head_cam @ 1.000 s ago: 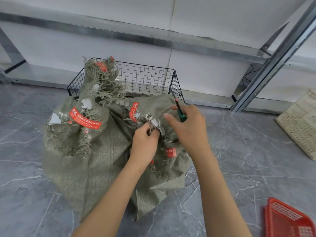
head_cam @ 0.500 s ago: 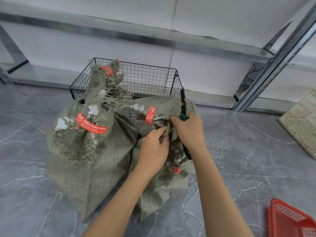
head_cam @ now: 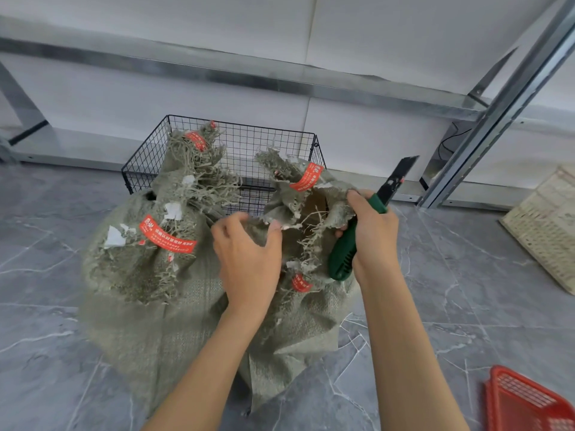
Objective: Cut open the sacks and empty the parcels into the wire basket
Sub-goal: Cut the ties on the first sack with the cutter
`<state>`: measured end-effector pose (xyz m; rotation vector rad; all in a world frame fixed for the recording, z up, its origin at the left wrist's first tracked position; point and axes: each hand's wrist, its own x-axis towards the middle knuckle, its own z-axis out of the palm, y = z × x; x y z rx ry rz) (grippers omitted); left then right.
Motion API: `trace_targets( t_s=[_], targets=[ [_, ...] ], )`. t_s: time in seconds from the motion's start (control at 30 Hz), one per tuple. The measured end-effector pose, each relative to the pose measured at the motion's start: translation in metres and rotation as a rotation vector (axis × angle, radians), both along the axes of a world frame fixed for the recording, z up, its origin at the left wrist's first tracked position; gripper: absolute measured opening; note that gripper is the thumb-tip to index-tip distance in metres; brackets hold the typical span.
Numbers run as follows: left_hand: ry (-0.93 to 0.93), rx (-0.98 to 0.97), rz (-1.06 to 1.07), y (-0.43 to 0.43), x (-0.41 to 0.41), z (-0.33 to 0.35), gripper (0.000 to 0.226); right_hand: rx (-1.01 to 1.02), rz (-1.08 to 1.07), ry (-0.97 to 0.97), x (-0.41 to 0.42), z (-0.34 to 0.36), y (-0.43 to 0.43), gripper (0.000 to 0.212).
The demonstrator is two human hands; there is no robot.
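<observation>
Two sacks, head view: the left sack and the right sack stand touching on the grey floor, against the front of the wire basket. My left hand pinches the right sack's torn mouth. My right hand grips a green-handled knife, blade up, fingertips on the mouth's opposite edge.

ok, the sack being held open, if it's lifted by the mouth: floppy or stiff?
Likely floppy: the sack cloth bunches under the left hand. The frayed rim may tear or slip. The right hand also holds a knife, so its grip looks weak.
</observation>
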<state>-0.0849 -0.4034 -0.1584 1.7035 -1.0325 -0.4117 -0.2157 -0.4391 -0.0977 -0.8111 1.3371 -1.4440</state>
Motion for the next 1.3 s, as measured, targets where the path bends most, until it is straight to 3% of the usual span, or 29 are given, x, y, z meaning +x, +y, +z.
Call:
trace_targets(
  t_s=[0.23, 0.37, 0.47, 0.7, 0.83, 1.0, 1.17, 1.3],
  targets=[
    [-0.331, 0.041, -0.084, -0.033, -0.014, 0.017, 0.070, -0.034, 0.021, 0.003, 0.004, 0.002, 0.004, 0.014],
    [-0.474, 0.116, -0.100, -0.046, -0.017, 0.020, 0.050, -0.052, 0.039, 0.006, 0.003, 0.004, 0.006, 0.016],
    [-0.450, 0.023, -0.119, -0.049, -0.009, 0.027, 0.025, -0.046, 0.020, 0.007, 0.001, 0.004, 0.007, 0.018],
    [-0.225, -0.088, -0.099, -0.042, 0.014, 0.033, 0.019, -0.042, -0.046, 0.074, 0.006, -0.002, 0.002, 0.008],
    [-0.148, -0.121, -0.049, -0.042, 0.019, 0.040, 0.025, -0.086, -0.053, 0.379, 0.010, -0.013, 0.000, 0.014],
    [-0.224, -0.154, -0.145, -0.048, 0.019, 0.043, 0.014, -0.038, 0.003, 0.820, 0.009, -0.022, -0.001, 0.018],
    [-0.239, -0.120, -0.237, -0.055, 0.021, 0.041, 0.012, 0.044, 0.137, 0.793, 0.014, -0.016, 0.004, 0.026],
    [-0.240, -0.127, -0.264, -0.061, 0.022, 0.043, 0.012, -0.012, 0.197, 0.696, 0.021, -0.010, 0.013, 0.024]
  ],
)
